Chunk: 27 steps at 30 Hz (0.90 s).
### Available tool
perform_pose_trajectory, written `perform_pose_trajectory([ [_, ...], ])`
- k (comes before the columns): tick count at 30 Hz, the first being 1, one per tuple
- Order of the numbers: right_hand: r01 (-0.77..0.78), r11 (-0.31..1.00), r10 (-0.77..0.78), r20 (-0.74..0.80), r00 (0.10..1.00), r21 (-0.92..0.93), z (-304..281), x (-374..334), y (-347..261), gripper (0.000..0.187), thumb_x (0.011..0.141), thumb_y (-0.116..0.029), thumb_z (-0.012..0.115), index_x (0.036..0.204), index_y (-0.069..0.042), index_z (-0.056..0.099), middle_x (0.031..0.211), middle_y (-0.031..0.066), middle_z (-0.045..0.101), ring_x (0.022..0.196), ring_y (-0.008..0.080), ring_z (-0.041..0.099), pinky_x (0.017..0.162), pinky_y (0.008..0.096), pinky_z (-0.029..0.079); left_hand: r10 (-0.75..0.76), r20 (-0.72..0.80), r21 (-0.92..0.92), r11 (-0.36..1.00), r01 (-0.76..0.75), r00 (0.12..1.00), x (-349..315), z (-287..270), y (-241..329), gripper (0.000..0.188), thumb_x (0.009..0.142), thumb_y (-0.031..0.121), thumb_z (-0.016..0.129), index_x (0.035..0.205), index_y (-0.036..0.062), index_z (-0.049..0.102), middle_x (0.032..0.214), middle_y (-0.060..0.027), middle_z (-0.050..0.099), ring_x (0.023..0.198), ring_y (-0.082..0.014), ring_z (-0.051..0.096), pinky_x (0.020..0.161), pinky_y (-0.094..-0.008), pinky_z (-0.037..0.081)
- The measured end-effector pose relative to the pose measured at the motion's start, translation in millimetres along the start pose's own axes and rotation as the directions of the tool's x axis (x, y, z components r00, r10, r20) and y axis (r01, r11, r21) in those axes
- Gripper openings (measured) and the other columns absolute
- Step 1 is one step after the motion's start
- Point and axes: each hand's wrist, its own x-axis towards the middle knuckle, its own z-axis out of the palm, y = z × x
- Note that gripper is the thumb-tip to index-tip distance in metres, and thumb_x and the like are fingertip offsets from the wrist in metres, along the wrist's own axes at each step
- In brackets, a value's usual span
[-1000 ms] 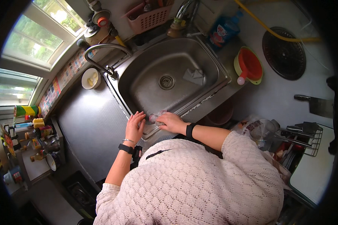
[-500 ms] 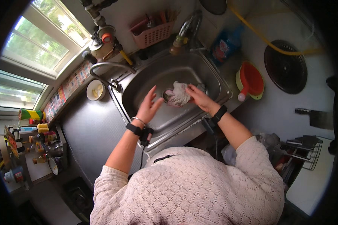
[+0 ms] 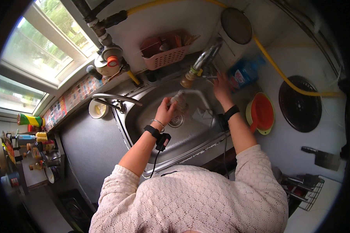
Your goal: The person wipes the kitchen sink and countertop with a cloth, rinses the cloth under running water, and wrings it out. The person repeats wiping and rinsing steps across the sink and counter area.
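- White bowl (image 3: 98,110) on the metal counter (image 3: 91,145).
- The person's left hand (image 3: 166,112) pinches a bunched pale cloth (image 3: 179,101) above the sink (image 3: 188,136), near its drain (image 3: 175,121).
- Right hand (image 3: 223,90) at the tap's lever (image 3: 210,77); its grip cannot be told.
- Red bowl (image 3: 263,110) right of the sink.

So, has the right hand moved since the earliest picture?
Yes. Judged against the drain, the right hand has gone from the sink's near edge to its far right, near the tap.

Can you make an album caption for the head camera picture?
Left hand holds a crumpled cloth over the sink, right hand beside the tap.
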Motion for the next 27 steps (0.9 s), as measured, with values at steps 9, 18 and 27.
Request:
perform_pose_trajectory([
  [9, -0.025, 0.996, 0.01, 0.18, 0.984, 0.082, 14, -24, -2, 0.037, 0.093, -0.011, 0.053, 0.128, -0.001, 0.052, 0.129, 0.0232, 0.051, 0.122, 0.0387, 0.047, 0.1, 0.0461, 0.041, -0.124, 0.039, -0.228, 0.965, 0.13, 0.991, 4, 8, -7, 0.033, 0.1, 0.024, 0.052, 0.124, 0.0013, 0.046, 0.109, -0.0061, 0.058, 0.097, -0.0121, 0.054, 0.086, -0.0271, 0.045],
  [18, -0.86, -0.095, -0.028, 0.863, 0.505, 0.501, 59, -98, -110, 0.042, 0.101, -0.022, 0.046, 0.139, -0.007, 0.037, 0.133, 0.0109, 0.049, 0.121, 0.0229, 0.048, 0.1, 0.0377, 0.04, -0.048, -0.029, -0.384, 0.923, 0.033, 0.998, -6, 12, -24, 0.046, 0.102, 0.026, 0.046, 0.139, 0.0013, 0.033, 0.126, -0.0092, 0.05, 0.115, -0.0178, 0.048, 0.097, -0.0286, 0.039],
  [27, -0.597, 0.598, 0.052, 0.718, 0.694, 0.534, 75, -109, -129, 0.043, 0.1, -0.036, 0.038, 0.127, -0.002, 0.044, 0.119, 0.0278, 0.058, 0.111, 0.0447, 0.054, 0.09, 0.0466, 0.045, -0.018, -0.112, 0.04, 0.999, 0.023, 0.994, -21, 23, -10, 0.055, 0.1, 0.039, 0.045, 0.135, -0.0009, 0.032, 0.119, -0.0305, 0.056, 0.109, -0.0425, 0.057, 0.091, -0.0407, 0.046],
])
